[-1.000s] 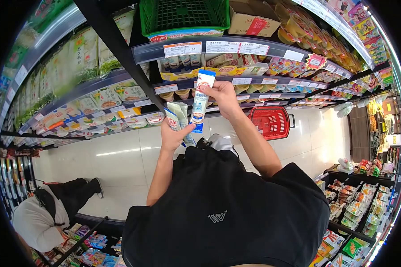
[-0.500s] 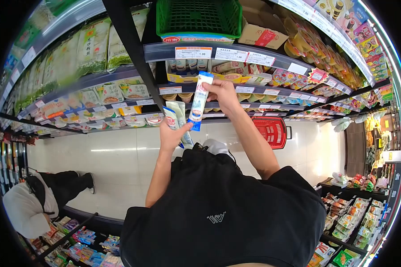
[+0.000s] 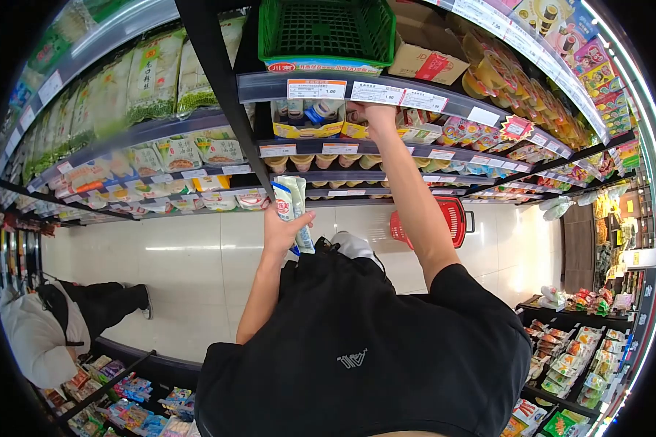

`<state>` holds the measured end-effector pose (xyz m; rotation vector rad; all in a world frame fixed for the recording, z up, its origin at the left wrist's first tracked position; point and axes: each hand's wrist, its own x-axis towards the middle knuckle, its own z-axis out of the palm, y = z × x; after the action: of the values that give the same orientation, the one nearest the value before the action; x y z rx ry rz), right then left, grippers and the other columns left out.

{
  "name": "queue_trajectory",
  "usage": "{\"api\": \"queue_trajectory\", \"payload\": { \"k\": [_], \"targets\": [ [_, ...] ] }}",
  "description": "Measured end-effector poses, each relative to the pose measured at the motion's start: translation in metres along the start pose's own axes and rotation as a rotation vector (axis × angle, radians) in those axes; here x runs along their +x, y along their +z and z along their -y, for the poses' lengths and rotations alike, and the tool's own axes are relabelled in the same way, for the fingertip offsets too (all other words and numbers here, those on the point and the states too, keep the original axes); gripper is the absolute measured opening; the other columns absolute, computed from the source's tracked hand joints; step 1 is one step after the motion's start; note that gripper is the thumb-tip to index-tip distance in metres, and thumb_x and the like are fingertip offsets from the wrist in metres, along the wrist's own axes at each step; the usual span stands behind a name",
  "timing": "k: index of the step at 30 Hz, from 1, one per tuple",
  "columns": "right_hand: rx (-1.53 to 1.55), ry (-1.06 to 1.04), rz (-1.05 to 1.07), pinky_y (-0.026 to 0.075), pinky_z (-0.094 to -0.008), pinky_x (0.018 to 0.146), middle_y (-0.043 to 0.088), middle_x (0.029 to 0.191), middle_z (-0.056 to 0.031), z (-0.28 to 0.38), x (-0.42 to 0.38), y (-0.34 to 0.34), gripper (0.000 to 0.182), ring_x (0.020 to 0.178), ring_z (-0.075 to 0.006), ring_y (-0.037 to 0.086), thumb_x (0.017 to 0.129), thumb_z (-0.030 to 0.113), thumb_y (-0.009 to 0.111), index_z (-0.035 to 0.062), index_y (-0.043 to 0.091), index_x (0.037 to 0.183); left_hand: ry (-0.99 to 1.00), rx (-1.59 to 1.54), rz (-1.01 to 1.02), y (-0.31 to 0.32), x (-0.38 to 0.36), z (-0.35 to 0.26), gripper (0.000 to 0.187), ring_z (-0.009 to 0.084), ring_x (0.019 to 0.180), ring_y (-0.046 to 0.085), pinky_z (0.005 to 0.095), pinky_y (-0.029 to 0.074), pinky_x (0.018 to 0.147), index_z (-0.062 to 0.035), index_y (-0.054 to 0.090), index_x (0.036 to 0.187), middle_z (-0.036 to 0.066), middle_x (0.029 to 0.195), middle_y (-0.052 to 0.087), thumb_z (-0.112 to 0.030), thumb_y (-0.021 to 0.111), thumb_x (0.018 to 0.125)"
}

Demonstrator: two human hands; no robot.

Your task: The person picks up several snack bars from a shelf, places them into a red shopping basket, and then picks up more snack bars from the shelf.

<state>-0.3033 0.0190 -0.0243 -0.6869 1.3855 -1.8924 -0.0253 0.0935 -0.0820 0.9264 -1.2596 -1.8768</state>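
Note:
Several slim blue-and-white sachets (image 3: 291,205) are gripped in my left hand (image 3: 283,227), which is held in front of my body. My right hand (image 3: 377,119) reaches into the shelf under the price labels, at the yellow display boxes. Its fingers are mostly hidden by the shelf edge and the box. Just left of it, a blue-and-white sachet (image 3: 324,111) lies tilted in the left yellow display box (image 3: 307,131), beside other upright sachets.
Above is a green plastic basket (image 3: 326,33) beside a cardboard box (image 3: 431,64). A red shopping basket (image 3: 455,222) stands on the floor, partly behind my right forearm. Noodle packs (image 3: 153,73) fill shelves at left. Another person (image 3: 47,328) is at lower left.
My right hand has moved up and forward into the shelf. The sachet it held between my hands now appears tilted in the left display box. My left hand still holds its sachets, slightly lower.

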Motion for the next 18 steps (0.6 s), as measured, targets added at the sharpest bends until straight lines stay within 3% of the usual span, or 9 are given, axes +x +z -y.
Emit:
{"api": "queue_trajectory", "payload": {
  "k": [2, 3, 5, 6, 8, 9, 11, 18],
  "targets": [
    [-0.371, 0.010, 0.019, 0.056, -0.0281, 0.069, 0.057, 0.111, -0.0122, 0.005, 0.004, 0.003, 0.025, 0.088, -0.0182, 0.063, 0.089, 0.007, 0.053, 0.0018, 0.050, 0.113, -0.003, 0.009, 0.024, 0.000, 0.000, 0.001, 0.023, 0.0135, 0.057, 0.060, 0.0267, 0.048, 0.053, 0.0003, 0.054, 0.085, 0.007, 0.070, 0.061, 0.001, 0.072, 0.070],
    [-0.371, 0.007, 0.016, 0.056, -0.0281, 0.069, 0.057, 0.111, -0.0122, -0.003, 0.013, -0.001, 0.025, 0.088, -0.0182, 0.063, 0.089, 0.007, 0.053, 0.0018, 0.050, 0.113, -0.001, 0.010, 0.028, 0.000, 0.001, 0.003, 0.023, 0.0135, 0.057, 0.060, 0.0267, 0.048, 0.053, 0.0003, 0.054, 0.085, 0.007, 0.070, 0.061, 0.001, 0.072, 0.070],
    [-0.824, -0.223, 0.035, 0.052, -0.0366, 0.079, 0.059, 0.109, -0.0140, -0.035, 0.039, -0.014, 0.031, 0.097, -0.0264, 0.060, 0.086, 0.020, 0.055, 0.0032, 0.053, 0.112, -0.015, 0.005, 0.019, 0.001, 0.000, 0.005, 0.024, 0.0132, 0.058, 0.060, 0.0264, 0.048, 0.053, 0.0001, 0.054, 0.085, 0.007, 0.070, 0.061, 0.000, 0.072, 0.070],
    [-0.823, -0.223, 0.033, 0.052, -0.0366, 0.079, 0.059, 0.109, -0.0140, -0.036, 0.042, -0.013, 0.031, 0.097, -0.0264, 0.060, 0.086, 0.020, 0.055, 0.0032, 0.053, 0.112, -0.015, 0.006, 0.021, 0.001, 0.000, 0.006, 0.024, 0.0132, 0.058, 0.060, 0.0264, 0.048, 0.053, 0.0001, 0.054, 0.085, 0.007, 0.070, 0.061, 0.000, 0.072, 0.070],
    [-1.463, -0.704, 0.009, 0.044, -0.0405, 0.088, 0.054, 0.119, -0.0123, -0.038, 0.047, -0.013, 0.041, 0.110, -0.0285, 0.053, 0.086, 0.029, 0.056, 0.0048, 0.050, 0.118, -0.009, 0.018, 0.022, 0.002, -0.001, 0.006, 0.025, 0.0132, 0.058, 0.060, 0.0263, 0.048, 0.053, -0.0002, 0.053, 0.085, 0.007, 0.070, 0.061, 0.000, 0.073, 0.070],
    [-1.461, -0.705, 0.008, 0.044, -0.0405, 0.088, 0.054, 0.119, -0.0123, -0.039, 0.048, -0.015, 0.041, 0.110, -0.0285, 0.053, 0.086, 0.029, 0.056, 0.0048, 0.050, 0.118, -0.008, 0.020, 0.022, 0.002, -0.001, 0.006, 0.025, 0.0132, 0.058, 0.060, 0.0263, 0.048, 0.053, -0.0002, 0.053, 0.085, 0.007, 0.070, 0.061, 0.000, 0.073, 0.070],
    [-1.465, -0.512, 0.089, 0.036, -0.0439, 0.097, 0.053, 0.122, -0.0132, -0.014, 0.031, -0.001, 0.045, 0.117, -0.0321, 0.046, 0.086, 0.037, 0.052, 0.0071, 0.051, 0.120, -0.032, 0.017, 0.024, 0.002, -0.002, 0.005, 0.025, 0.0131, 0.058, 0.060, 0.0263, 0.048, 0.053, -0.0002, 0.053, 0.085, 0.007, 0.070, 0.061, -0.001, 0.073, 0.070],
    [-1.472, -0.608, 0.084, 0.040, -0.0417, 0.091, 0.056, 0.116, -0.0154, -0.026, 0.047, -0.007, 0.037, 0.107, -0.0327, 0.052, 0.085, 0.031, 0.053, 0.0087, 0.056, 0.114, -0.041, 0.042, 0.035, -0.003, -0.003, 0.009, 0.025, 0.0131, 0.059, 0.060, 0.0265, 0.048, 0.053, -0.0001, 0.053, 0.085, 0.007, 0.070, 0.061, -0.001, 0.073, 0.070]
  ]
}}
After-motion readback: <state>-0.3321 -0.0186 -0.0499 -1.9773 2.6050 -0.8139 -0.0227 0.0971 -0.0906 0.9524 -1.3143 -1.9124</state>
